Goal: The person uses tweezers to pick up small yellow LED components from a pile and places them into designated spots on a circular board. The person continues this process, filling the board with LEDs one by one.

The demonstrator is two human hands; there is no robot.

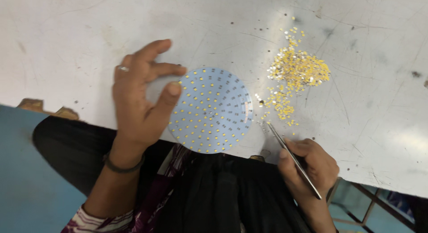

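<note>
— Where is the round board lying?

— The pale blue round board (210, 110) is lying flat on the white bench (89, 46), right at its near edge, with its lower rim hanging slightly past that edge. Small yellow chips are sitting in rings all over its face.

— What is the left hand doing?

— The left hand (140, 99) is resting at the board's left rim, fingers spread and curled. The thumb tip is touching the rim, the index finger is reaching just above the board's top left, and the other fingers are lifting clear of the bench. It is wearing a ring (122, 68) and a dark band (122, 167) at the wrist.

— And the right hand?

— The right hand (310, 164) is sitting below and to the right of the board, pinching a pair of metal tweezers (292, 158). The tweezer tips are pointing up and left, ending just beside the board's right rim, apart from it. I cannot tell whether anything is caught between the tips.

— Anything else around?

— A heap of loose yellow chips (296, 70) is spreading over the bench up and right of the board, mixed with silvery ones, and a thinner trail is running down from it toward the tweezer tips. Stray dark specks are dotting the scratched bench above the board. Below the board, the person's dark clothing (232, 193) is filling the space between the two arms, and a blue floor (26, 179) is showing to the lower left.

— Is anything blocking the board?

— Only the left thumb is overlapping its rim; the rest of its face is showing open.
</note>
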